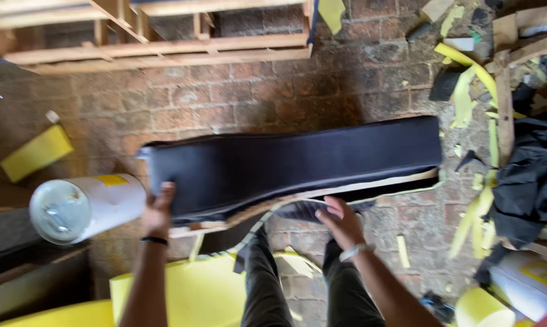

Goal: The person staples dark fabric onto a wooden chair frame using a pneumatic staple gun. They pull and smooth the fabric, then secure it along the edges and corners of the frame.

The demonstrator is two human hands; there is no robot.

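Cushion [298,160], long and black, held up over the brick floor [225,103], its long axis running left to right with the right end a touch higher. Far left of the fingers, a yellow foam block [36,151] lies on the floor, and a white can [82,206] sits just left of the left hand [158,212]. That left hand clamps the cushion's lower left corner, fingers curled up onto the black face, a dark band at the wrist. Above and right of those fingers the black cover stretches away. Under the cushion, a pale board edge shows along the bottom. The right hand [341,221] is under the middle, fingers pinching a loose flap of dark fabric there; how tight, I can't tell through the blur. Right of those fingers: yellow foam scraps [467,97] and a black cloth heap [531,181].
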